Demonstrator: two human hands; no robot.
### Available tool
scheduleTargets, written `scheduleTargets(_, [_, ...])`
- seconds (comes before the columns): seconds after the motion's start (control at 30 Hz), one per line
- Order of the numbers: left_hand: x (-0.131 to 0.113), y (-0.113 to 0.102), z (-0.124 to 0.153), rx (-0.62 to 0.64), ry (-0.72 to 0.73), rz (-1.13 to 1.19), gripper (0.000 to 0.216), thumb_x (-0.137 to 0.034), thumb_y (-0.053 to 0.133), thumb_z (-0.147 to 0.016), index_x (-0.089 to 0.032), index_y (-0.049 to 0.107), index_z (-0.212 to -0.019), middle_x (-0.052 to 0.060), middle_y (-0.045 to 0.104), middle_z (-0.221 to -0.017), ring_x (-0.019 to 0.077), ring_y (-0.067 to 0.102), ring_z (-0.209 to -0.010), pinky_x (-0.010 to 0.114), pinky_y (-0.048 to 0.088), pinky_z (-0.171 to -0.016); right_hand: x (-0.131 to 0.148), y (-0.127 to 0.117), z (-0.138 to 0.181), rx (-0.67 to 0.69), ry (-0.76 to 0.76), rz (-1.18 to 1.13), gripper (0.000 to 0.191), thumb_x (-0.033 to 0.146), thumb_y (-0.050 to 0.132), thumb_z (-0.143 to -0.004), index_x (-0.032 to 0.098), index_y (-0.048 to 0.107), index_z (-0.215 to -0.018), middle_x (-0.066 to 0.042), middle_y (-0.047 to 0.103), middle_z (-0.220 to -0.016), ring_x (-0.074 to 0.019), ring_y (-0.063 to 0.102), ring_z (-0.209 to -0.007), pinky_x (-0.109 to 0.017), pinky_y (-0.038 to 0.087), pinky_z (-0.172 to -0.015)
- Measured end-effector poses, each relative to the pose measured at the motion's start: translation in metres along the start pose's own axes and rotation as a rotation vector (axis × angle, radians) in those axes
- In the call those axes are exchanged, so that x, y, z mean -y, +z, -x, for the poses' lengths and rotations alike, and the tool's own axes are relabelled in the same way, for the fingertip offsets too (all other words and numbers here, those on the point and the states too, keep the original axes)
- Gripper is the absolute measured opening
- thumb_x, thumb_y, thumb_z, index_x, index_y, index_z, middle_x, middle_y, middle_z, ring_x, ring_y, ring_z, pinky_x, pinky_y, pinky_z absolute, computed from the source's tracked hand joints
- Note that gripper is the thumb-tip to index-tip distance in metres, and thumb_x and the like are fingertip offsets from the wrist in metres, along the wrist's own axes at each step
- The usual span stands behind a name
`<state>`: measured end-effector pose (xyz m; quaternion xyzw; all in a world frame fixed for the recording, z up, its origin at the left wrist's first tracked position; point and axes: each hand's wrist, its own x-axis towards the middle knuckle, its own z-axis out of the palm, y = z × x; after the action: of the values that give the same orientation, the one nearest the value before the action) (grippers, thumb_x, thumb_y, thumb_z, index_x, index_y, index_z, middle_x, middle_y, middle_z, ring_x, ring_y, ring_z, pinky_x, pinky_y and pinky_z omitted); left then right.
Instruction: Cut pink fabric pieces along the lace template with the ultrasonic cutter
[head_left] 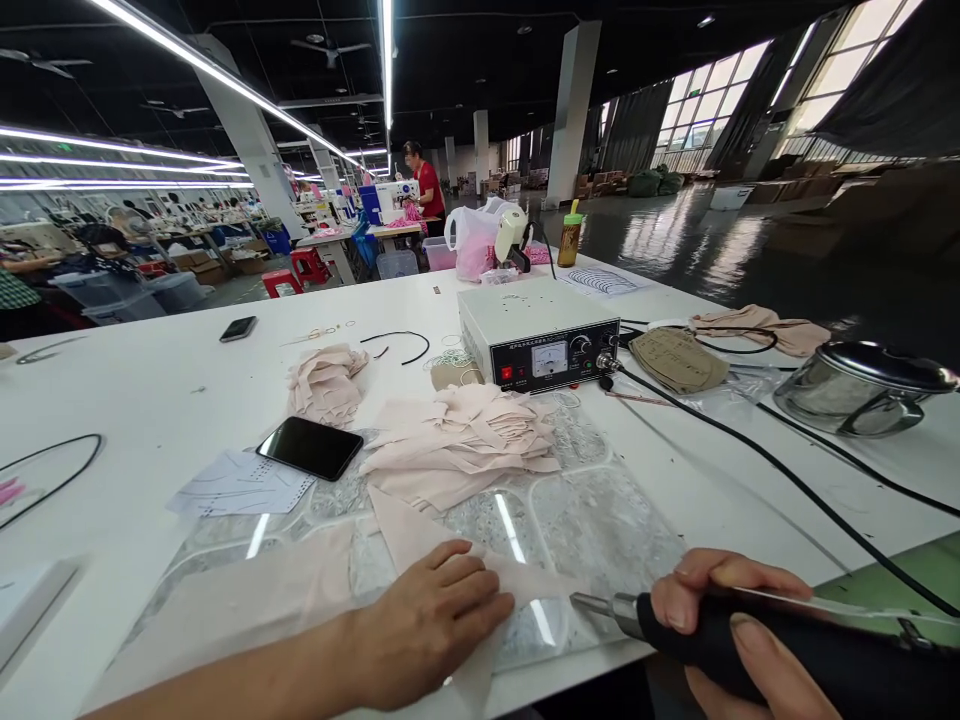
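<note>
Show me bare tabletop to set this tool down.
Widest bare table lies left of the far phone and near phone. A narrow strip runs between clear sheet and tool cable. Crowded: fabric pile, control box, metal lid.

White control box [540,335] stood mid-table. Black phone [310,447] lay beside a heap of pink fabric pieces [465,435]; second phone [238,328] lay farther left. Metal pot [855,390] sat right. Bottle [570,235] and plastic bag [471,240] stood behind.

Matt pink cloth piece [420,535] on a glossy glass plate [600,520].
</note>
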<state>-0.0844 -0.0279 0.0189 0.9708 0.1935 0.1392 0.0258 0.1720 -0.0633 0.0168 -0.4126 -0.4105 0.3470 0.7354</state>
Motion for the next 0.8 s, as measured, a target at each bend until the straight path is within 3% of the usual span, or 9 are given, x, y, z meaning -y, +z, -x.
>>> scheduleTargets(0.23, [-0.010, 0.001, -0.003, -0.099, -0.026, -0.010, 0.029, -0.013, 0.044, -0.096, -0.008, 0.053, -0.123, 0.018, 0.062, -0.119, 0.0251, 0.059, -0.112, 0.040, 0.048, -0.099, 0.004, 0.009, -0.005, -0.050, -0.013, -0.094, 0.019, 0.033, 0.071, -0.070, 0.021, 0.056, -0.072, 0.001, 0.058, -0.064, -0.0132, 0.057, -0.045, -0.028, 0.053, -0.048])
scheduleTargets(0.33, [-0.014, 0.004, -0.004, -0.078, -0.070, 0.002, 0.030, -0.018, 0.046, -0.097, -0.008, 0.053, -0.124, 0.017, 0.064, -0.116, 0.0253, 0.061, -0.109, 0.041, 0.050, -0.098, 0.004, 0.008, -0.005, -0.061, -0.021, -0.089, 0.019, 0.033, 0.071, -0.071, 0.022, 0.057, -0.073, 0.001, 0.058, -0.064, -0.0134, 0.058, -0.047, -0.028, 0.054, -0.048])
scheduleTargets(0.6, [-0.025, 0.012, -0.005, -0.078, -0.190, -0.111, 0.038, -0.023, 0.040, -0.100, -0.011, 0.047, -0.135, 0.015, 0.065, -0.106, 0.0276, 0.061, -0.111, 0.049, 0.051, -0.096, -0.004, -0.015, 0.005, 0.080, -0.028, -0.047, 0.012, 0.032, 0.064, -0.077, 0.025, 0.056, -0.083, 0.000, 0.057, -0.068, -0.0153, 0.058, -0.049, -0.031, 0.053, -0.046])
scheduleTargets(0.7, [-0.030, 0.020, -0.008, -0.092, -0.178, -0.204, 0.037, -0.027, 0.045, -0.098, -0.010, 0.052, -0.130, 0.016, 0.065, -0.102, 0.0314, 0.061, -0.111, 0.054, 0.051, -0.094, -0.010, -0.019, 0.010, 0.107, -0.049, -0.059, 0.013, 0.028, 0.063, -0.078, 0.025, 0.056, -0.089, 0.000, 0.057, -0.071, -0.0149, 0.058, -0.051, -0.030, 0.054, -0.048])
scheduleTargets(0.8, [-0.032, 0.023, -0.009, -0.128, -0.138, -0.250, 0.031, -0.026, 0.049, -0.098, -0.006, 0.059, -0.118, 0.018, 0.066, -0.103, 0.0309, 0.062, -0.110, 0.048, 0.054, -0.093, -0.012, -0.020, 0.014, 0.100, -0.063, -0.127, 0.010, 0.027, 0.061, -0.081, 0.024, 0.058, -0.090, -0.001, 0.057, -0.073, -0.0140, 0.058, -0.051, -0.031, 0.054, -0.047])
